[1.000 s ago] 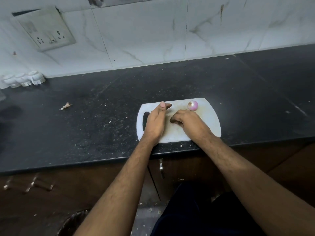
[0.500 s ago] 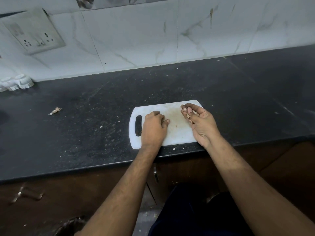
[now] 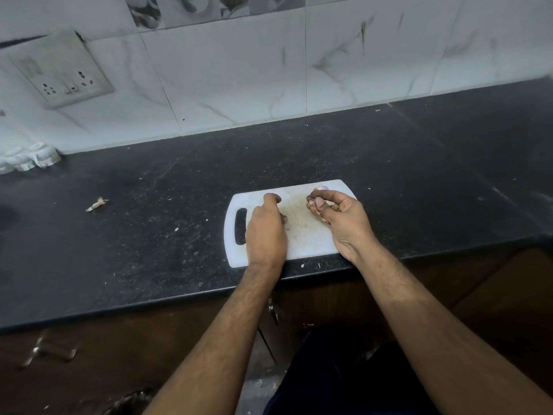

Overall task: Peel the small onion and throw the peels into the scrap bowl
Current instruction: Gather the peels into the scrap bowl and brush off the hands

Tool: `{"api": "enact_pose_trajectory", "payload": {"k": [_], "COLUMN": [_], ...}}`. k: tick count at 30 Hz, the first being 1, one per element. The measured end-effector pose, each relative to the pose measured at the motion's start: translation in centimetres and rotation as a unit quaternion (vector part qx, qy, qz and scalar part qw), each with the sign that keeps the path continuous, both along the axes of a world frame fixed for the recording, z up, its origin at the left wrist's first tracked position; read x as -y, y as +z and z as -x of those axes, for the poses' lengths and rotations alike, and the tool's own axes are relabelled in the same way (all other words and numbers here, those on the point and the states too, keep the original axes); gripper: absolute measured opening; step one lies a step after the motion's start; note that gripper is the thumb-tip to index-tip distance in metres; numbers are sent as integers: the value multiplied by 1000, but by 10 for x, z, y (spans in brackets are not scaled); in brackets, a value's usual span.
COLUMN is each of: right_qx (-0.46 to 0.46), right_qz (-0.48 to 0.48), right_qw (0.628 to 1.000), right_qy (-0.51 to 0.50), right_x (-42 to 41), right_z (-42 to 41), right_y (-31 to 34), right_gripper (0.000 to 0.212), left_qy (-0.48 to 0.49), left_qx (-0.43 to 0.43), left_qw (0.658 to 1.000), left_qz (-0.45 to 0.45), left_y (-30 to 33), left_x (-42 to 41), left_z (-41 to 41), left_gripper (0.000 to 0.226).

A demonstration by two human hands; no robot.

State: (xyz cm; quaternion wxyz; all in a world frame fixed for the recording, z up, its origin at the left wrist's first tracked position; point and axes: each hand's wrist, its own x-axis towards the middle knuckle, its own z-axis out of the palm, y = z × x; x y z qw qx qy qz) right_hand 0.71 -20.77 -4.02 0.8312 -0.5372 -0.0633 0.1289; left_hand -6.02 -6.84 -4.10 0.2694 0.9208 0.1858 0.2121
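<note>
Head view: left hand (image 3: pixel 265 227), fingers curling at the cutting board's (image 3: pixel 302 244) 9 o'clock, grasp unclear; right hand (image 3: pixel 338 217) at 3 o'clock is pinching peel scraps (image 3: pixel 314 202). Small onion (image 3: pixel 320 188) is lying at 1 o'clock. Gathering every scrap first should help; no bowl is showing.

We saw a dark, speckled table (image 3: pixel 149 235) with small pale crumbs on it. A white cutting board (image 3: pixel 299 235) lay flat near its front edge, with a slot handle on its left end and some brownish marks in the middle. Behind the table stood a wall of white marble tiles (image 3: pixel 239 79). A switch plate with sockets (image 3: pixel 62 70) sat on the wall at the left. A lumpy white thing (image 3: pixel 33 158) rested at the far left against the wall. Below the table were brown cupboard doors (image 3: pixel 89 354) with metal handles.
</note>
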Motion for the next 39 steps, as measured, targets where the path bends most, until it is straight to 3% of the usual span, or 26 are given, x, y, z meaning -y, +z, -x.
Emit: {"api": "enact_pose_trajectory", "payload": {"k": [5, 8, 13, 16, 20, 22, 28, 32, 34, 37, 39], "right_qx": [-11, -10, -5, -2, -5, -7, -3, -5, -2, 0, 0], "right_qz": [-12, -14, -8, -10, -14, -15, -16, -19, -18, -17, -20], "right_qw": [1000, 1000, 1000, 1000, 1000, 1000, 1000, 1000, 1000, 1000, 1000], "right_qy": [4, 5, 1, 2, 4, 4, 7, 4, 3, 0, -6], "right_x": [0, 0, -1, 0, -1, -1, -1, -1, -1, -1, -1], "right_z": [1, 1, 1, 1, 1, 0, 0, 0, 0, 0, 0], "right_y": [2, 2, 2, 2, 1, 1, 0, -1, -1, -2, -2], "right_gripper": [12, 12, 13, 13, 12, 12, 13, 13, 13, 14, 13], "left_qy": [-146, -157, -143, -89, -73, -85, -241, -230, -241, -321, -337], "left_qx": [50, 82, 84, 49, -73, -83, 7, 62, 42, -48, -66], "left_qw": [981, 971, 973, 988, 991, 985, 970, 970, 969, 941, 929], "left_qz": [119, 163, 163, 121, -80, -125, -36, 55, 28, -100, -136], "left_y": [0, -4, -5, -3, -6, -7, -3, -4, -3, -2, -4], "left_x": [-7, -13, -18, -19, -7, -2, -3, -9, -13, -12, -15], "left_z": [0, 0, 2, -1, -5, -4, 9, 10, 6, 4, 8], "left_gripper": [31, 26, 28, 34, 71, 74, 40, 34, 39, 42, 43]}}
